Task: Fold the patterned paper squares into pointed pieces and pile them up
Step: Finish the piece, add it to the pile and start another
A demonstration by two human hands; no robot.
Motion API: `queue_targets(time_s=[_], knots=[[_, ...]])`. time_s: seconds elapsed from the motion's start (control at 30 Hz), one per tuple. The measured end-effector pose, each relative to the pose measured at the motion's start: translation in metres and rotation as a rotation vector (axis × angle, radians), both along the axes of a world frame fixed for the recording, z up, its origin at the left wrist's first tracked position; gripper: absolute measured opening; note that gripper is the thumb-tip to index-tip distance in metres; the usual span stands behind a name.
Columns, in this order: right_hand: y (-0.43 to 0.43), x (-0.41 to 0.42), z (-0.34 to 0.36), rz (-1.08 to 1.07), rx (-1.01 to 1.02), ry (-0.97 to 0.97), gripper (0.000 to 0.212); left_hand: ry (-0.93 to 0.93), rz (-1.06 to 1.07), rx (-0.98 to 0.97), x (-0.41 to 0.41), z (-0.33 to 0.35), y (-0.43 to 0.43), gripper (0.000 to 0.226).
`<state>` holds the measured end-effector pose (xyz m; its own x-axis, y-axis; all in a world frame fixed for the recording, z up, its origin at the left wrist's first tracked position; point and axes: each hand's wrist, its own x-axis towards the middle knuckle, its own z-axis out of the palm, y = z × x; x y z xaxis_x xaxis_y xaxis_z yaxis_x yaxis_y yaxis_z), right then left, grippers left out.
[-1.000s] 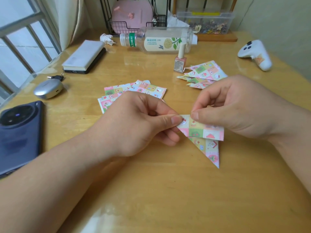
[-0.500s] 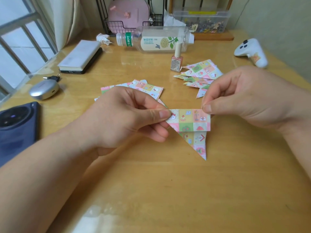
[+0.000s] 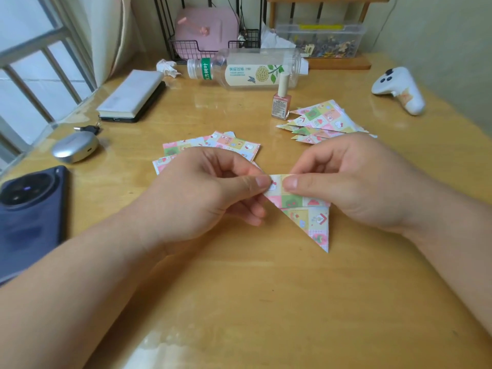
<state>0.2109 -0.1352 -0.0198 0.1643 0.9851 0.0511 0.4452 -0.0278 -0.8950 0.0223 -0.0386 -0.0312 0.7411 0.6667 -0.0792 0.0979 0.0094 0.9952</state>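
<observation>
both hands, left point(image 3: 202, 193) and right point(image 3: 354, 182), hovered above the wooden counter point(image 3: 266, 302), thumbs nearly touching, pinching the folded, pointed patterned paper piece point(image 3: 306, 214) by its top edge.

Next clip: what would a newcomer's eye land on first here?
Mid-frame, the left hand and right hand pinch the top edge of a half-folded patterned paper piece, its point toward the camera. Behind them, flat patterned squares lie fanned centre-left, and a pile of pointed pieces sits to the right beside a nail polish bottle.
</observation>
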Motion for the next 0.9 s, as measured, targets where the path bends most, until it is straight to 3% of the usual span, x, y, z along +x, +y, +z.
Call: queue_targets(time_s=[0.23, 0.7, 0.9], knots=[[0.001, -0.012, 0.002, 0.013, 0.0, 0.088, 0.008, -0.087, 0.0, -0.053, 0.006, -0.006, -0.009, 0.017], [-0.001, -0.011, 0.009, -0.014, -0.073, -0.123, 0.039, -0.05, -0.049, -0.007, 0.001, -0.005, -0.004, 0.019], [-0.007, 0.01, 0.017, 0.022, -0.155, -0.015, 0.015, -0.047, -0.016, -0.012, -0.001, 0.0, -0.002, 0.019]])
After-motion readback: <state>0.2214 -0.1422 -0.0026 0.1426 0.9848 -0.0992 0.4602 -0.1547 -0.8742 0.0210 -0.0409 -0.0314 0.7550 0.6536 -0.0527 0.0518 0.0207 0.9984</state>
